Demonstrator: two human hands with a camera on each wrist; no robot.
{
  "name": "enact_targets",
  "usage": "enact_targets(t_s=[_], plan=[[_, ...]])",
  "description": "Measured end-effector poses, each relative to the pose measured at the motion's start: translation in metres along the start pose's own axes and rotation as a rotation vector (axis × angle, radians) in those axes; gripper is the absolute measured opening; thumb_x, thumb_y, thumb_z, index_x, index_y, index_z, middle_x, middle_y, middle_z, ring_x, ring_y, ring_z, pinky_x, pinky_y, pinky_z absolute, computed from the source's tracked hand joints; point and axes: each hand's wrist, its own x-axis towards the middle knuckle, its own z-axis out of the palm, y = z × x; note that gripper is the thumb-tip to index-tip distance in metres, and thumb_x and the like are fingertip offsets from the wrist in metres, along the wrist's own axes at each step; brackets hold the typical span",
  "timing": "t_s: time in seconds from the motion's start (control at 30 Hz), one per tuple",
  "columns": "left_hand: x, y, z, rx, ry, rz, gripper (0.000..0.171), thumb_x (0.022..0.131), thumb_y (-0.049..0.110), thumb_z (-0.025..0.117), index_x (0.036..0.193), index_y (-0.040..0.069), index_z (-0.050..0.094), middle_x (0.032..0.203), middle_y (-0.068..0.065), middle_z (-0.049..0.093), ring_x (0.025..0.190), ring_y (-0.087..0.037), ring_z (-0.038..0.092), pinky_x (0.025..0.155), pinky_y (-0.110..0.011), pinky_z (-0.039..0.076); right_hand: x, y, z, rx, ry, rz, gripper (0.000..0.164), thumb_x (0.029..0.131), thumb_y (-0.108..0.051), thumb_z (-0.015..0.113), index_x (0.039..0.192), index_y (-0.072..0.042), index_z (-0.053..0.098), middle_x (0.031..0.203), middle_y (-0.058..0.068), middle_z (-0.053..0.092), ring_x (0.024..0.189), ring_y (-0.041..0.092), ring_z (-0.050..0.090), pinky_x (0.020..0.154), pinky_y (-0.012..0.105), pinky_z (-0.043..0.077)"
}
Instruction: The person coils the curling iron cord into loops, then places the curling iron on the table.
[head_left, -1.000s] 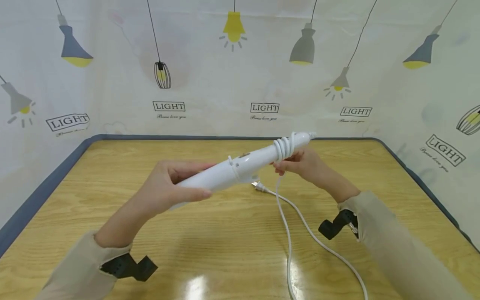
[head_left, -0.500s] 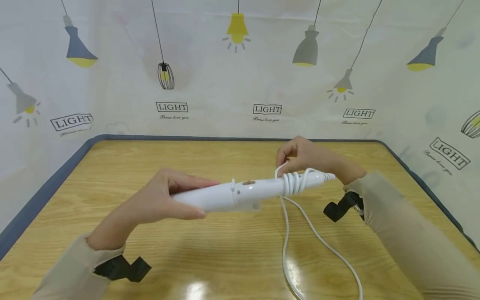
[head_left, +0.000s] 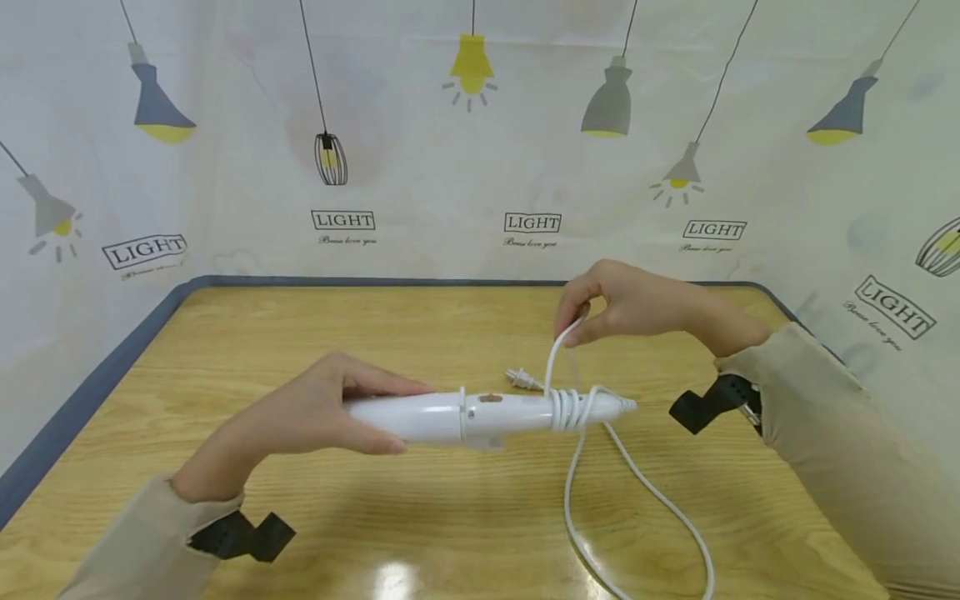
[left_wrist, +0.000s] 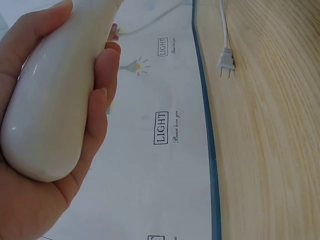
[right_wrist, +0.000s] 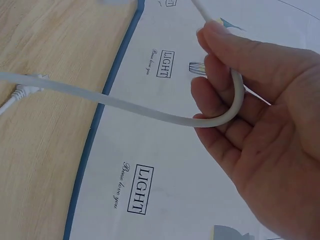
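My left hand (head_left: pixel 318 412) grips the thick, rounded end of a long white corded appliance (head_left: pixel 435 418), held level above the table. The left wrist view shows its smooth bulbous end (left_wrist: pixel 55 100) in the palm, with fingers curled round it. A small brown switch (head_left: pixel 491 398) sits on its upper side. Several turns of white power cord (head_left: pixel 567 410) wrap its narrow right end. Above that end, my right hand (head_left: pixel 622 304) pinches the cord between thumb and fingers. In the right wrist view, the cord (right_wrist: pixel 220 121) bends through the curled fingers.
Behind the appliance, the two-pin plug (head_left: pixel 521 379) lies on the wooden table (head_left: pixel 360 517). A loop of slack cord (head_left: pixel 675 508) runs over the table toward the front. Printed wall covering with lamp drawings (head_left: pixel 420 167) encloses the back and sides.
The appliance has come down from a tilt to level. My right hand has gone from below the narrow end to above it, drawing the cord round behind, which adds to the wrap.
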Motion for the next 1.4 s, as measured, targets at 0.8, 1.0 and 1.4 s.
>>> enact_targets(t_s=[0.8, 1.0, 1.4], plan=[[0.008, -0.008, 0.001, 0.177, 0.184, -0.121, 0.047, 0.070, 0.024, 0.080, 0.115, 0.015, 0.066, 0.106, -0.007, 0.065, 0.079, -0.020, 0.059, 0.061, -0.033, 0.051, -0.011, -0.049, 0.001, -0.322, 0.044, 0.022, 0.007, 0.083, -0.009, 0.065, 0.084, -0.009, 0.072, 0.080, -0.005, 0.064, 0.072, 0.004, 0.059, 0.065, 0.023, 0.050], [0.012, -0.008, 0.005, 0.228, 0.306, -0.178, 0.050, 0.068, 0.024, 0.081, 0.115, 0.018, 0.066, 0.108, -0.008, 0.064, 0.082, -0.020, 0.059, 0.061, -0.030, 0.050, -0.019, -0.053, 0.019, -0.428, 0.065, 0.063, 0.019, 0.091, -0.006, 0.052, 0.099, -0.007, 0.069, 0.070, -0.006, 0.049, 0.060, 0.005, 0.041, 0.055, 0.024, 0.039], [0.021, 0.000, 0.012, 0.150, 0.454, -0.236, 0.046, 0.069, 0.028, 0.080, 0.113, 0.021, 0.068, 0.109, -0.005, 0.064, 0.081, -0.023, 0.057, 0.061, -0.034, 0.048, -0.020, -0.039, 0.062, -0.457, 0.354, 0.119, 0.032, 0.089, 0.003, 0.051, 0.120, 0.008, 0.055, 0.066, 0.000, 0.047, 0.060, 0.013, 0.041, 0.058, 0.031, 0.039]])
